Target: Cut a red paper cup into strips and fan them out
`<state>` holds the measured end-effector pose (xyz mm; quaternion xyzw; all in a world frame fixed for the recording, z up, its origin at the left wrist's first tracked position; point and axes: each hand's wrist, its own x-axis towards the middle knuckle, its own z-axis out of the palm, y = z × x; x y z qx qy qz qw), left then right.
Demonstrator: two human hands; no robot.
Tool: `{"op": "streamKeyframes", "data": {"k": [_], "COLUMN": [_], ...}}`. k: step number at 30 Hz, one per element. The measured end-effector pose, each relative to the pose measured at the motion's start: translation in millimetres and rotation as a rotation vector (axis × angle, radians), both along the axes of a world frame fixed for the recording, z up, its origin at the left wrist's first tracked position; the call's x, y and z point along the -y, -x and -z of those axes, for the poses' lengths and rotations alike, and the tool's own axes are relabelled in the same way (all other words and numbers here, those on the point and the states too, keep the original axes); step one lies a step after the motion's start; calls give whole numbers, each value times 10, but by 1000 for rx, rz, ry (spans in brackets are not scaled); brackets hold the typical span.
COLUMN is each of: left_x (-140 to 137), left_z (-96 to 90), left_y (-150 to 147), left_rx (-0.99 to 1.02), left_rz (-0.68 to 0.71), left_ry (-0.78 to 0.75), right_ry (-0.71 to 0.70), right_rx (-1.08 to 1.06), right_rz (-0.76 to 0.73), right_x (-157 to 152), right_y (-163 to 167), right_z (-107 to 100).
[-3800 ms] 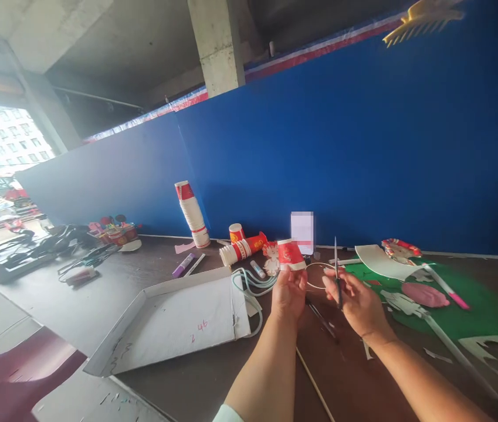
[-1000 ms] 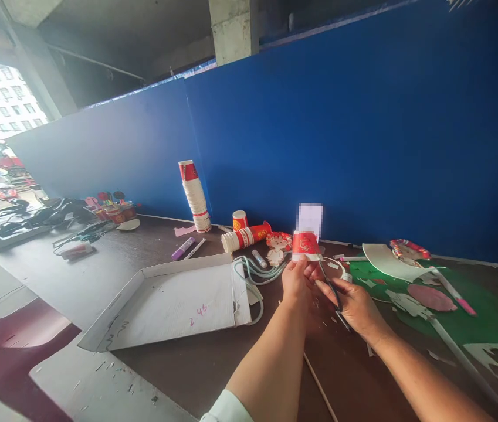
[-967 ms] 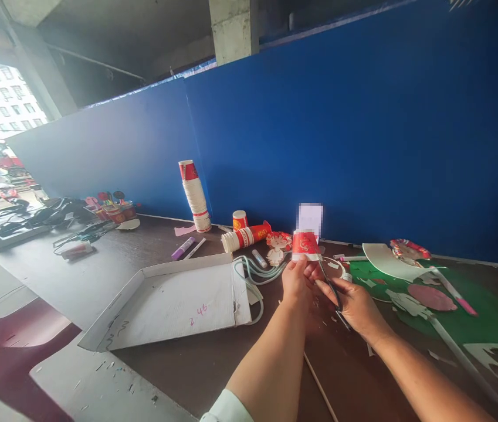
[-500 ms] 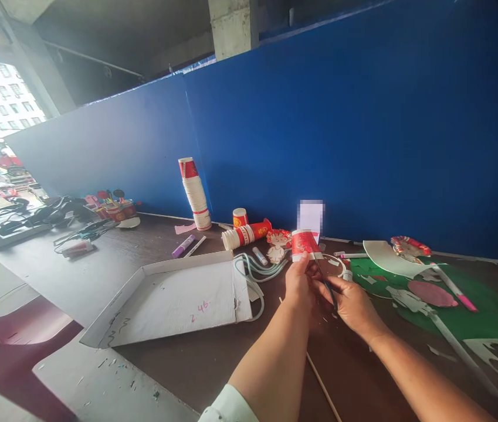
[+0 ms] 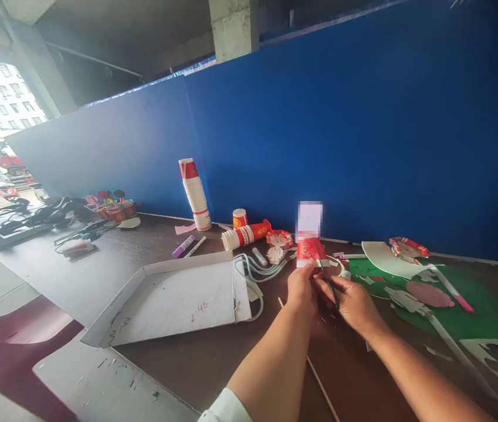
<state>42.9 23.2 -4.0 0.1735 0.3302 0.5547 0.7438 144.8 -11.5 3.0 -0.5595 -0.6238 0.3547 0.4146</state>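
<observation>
My left hand (image 5: 302, 290) grips a red paper cup (image 5: 310, 251) by its white-edged end, with the thumb on the near side. Dark-handled scissors (image 5: 330, 291) sit in my right hand (image 5: 349, 302), and their blades reach up against the cup's side. How far the blades cut into the paper I cannot tell. Behind the hands stands a blurred white card (image 5: 310, 217) by the blue wall. A thin wooden stick (image 5: 319, 384) lies on the table beneath my forearms.
A shallow white cardboard tray (image 5: 173, 302) lies left of my hands. Farther back are a tall cup stack (image 5: 195, 196), a lying cup stack (image 5: 246, 235) and a purple glue stick (image 5: 183, 247). On the right, paper scraps and a pink oval (image 5: 430, 294) lie over a green sheet (image 5: 473, 322).
The red cup has shifted slightly right and down and turned a little in my left hand. The scissors remain against it, and my right hand has barely moved.
</observation>
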Motion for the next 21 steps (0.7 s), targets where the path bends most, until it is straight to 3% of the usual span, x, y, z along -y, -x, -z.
{"op": "streamKeyframes", "data": {"k": [6,12,21], "left_x": [-7,-5,31], "left_z": [-25,-22,18], "left_y": [13,-5,-46], "left_rx": [12,-16,-38], "left_rz": [74,70,45], "left_ry": [-71,-80,-212], "right_ry": [15,10,-24], "right_rx": [30,-65,-95], "right_rz": [12,24,43], "right_x": [-32,4,-15], "right_y": [-1,37,2], "right_z": [17,-50,-90]}}
